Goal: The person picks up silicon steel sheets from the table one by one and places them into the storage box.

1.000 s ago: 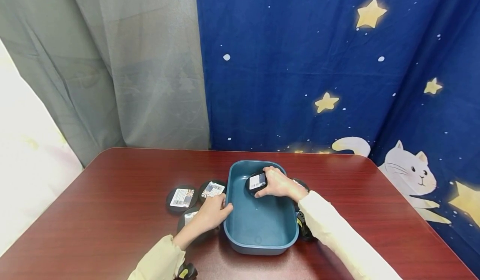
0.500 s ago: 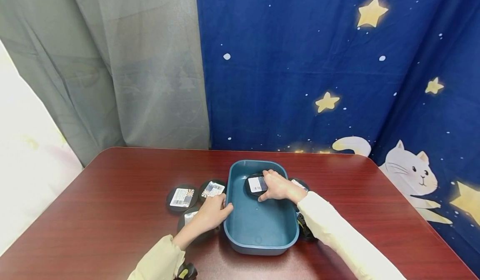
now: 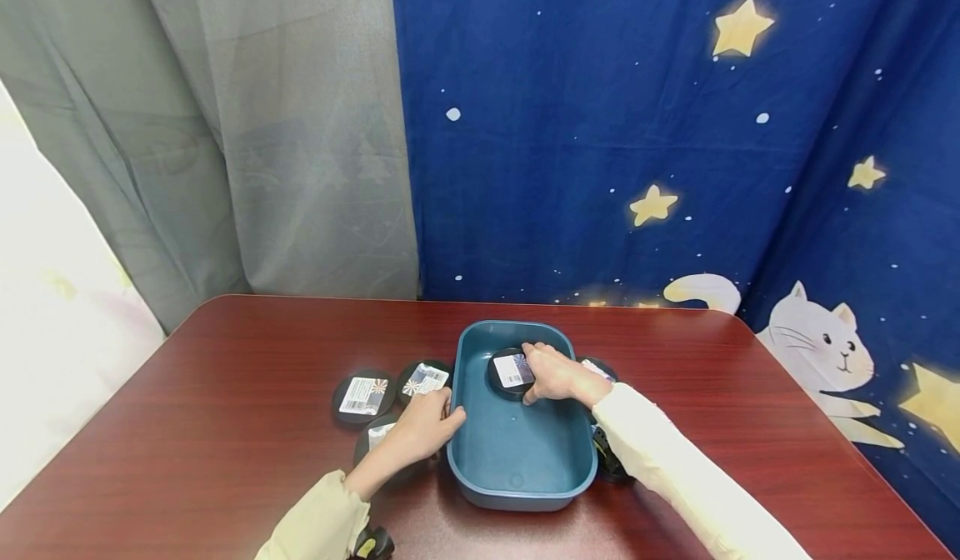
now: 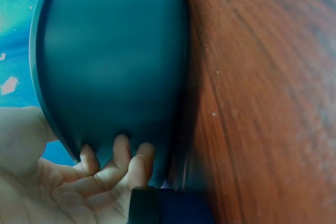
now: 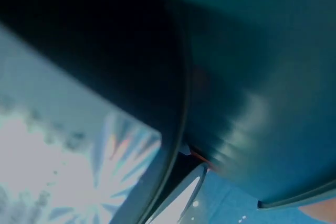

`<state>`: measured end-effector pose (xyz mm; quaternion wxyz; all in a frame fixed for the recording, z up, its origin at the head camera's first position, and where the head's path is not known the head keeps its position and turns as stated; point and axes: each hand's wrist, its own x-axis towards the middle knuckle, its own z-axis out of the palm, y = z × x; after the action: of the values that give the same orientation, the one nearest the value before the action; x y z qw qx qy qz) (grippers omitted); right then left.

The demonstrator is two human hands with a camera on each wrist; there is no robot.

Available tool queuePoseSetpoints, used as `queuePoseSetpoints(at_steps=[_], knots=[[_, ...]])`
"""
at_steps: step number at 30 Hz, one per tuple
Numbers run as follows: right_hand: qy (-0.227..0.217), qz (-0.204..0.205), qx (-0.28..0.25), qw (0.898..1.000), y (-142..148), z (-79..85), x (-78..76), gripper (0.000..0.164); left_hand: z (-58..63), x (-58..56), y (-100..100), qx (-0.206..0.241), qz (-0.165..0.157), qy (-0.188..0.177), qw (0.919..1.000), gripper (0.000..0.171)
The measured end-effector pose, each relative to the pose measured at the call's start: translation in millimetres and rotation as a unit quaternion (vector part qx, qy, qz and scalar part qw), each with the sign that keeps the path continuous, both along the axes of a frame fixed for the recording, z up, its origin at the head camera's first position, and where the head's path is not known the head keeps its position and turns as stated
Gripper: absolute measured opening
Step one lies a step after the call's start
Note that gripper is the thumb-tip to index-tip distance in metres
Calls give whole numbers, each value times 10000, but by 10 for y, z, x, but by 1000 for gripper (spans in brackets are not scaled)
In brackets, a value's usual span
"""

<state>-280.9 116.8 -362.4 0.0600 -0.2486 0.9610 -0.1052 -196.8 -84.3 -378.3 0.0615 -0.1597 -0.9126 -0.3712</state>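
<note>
A blue plastic bin (image 3: 517,460) stands on the table in front of me. My left hand (image 3: 426,422) holds its left wall; in the left wrist view the thumb goes over the rim while the fingers (image 4: 122,148) press the outside. Reaching over the right side, my right hand (image 3: 558,375) grips the edge of a round black tub (image 3: 512,370) with a white-and-dark label, low in the far part of the bin. Its fingertips are partly hidden. The right wrist view is mostly filled by another labelled black tub (image 5: 131,135) beside the bin's outer wall (image 5: 252,93).
Several similar tubs lie left of the bin, among them one farthest left (image 3: 363,397) and one near the rim (image 3: 424,378). Others are at its right side, partly behind my right arm. Curtains (image 3: 570,168) hang behind the red-brown table (image 3: 247,427).
The tub in my right hand has gone from tilted to lying level in the bin, lower and slightly left, with the hand following. My left hand keeps its hold.
</note>
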Motion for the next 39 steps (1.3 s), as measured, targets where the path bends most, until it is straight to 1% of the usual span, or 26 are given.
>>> queuePoseSetpoints(at_steps=[4,6,11,15,18,21,24,27,31,35,39], knots=[[-267,-66,133,9995,-5,32,47,84,-3,6,7,20,2,-26,10000,18],[-306,-65,155,9994,-1,49,74,84,-4,7,8,15,20,-40,10000,18],[-160,-1,66,9999,18,125,121,81,-5,5,8,43,21,-33,10000,18],[79,61,-76,9999,45,215,151,70,-14,-1,4,29,14,20,10000,18],[364,136,-216,9990,72,278,172,61,-19,-4,2,5,16,26,10000,19],[568,98,-436,9974,108,334,197,55,-16,-2,1,11,9,23,10000,19],[725,62,-773,9943,160,389,233,51,-7,6,1,41,-19,2,10000,19],[821,49,-1132,9902,228,445,281,49,5,15,1,87,-51,-77,9999,18],[1038,51,-1451,9839,350,499,348,46,11,17,0,112,-66,-150,9998,18],[1232,-2,-1756,9767,501,507,400,42,10,15,-2,108,-69,-136,9998,19],[1361,-150,-2041,9693,665,480,453,39,12,12,-7,104,-64,-93,9999,20]])
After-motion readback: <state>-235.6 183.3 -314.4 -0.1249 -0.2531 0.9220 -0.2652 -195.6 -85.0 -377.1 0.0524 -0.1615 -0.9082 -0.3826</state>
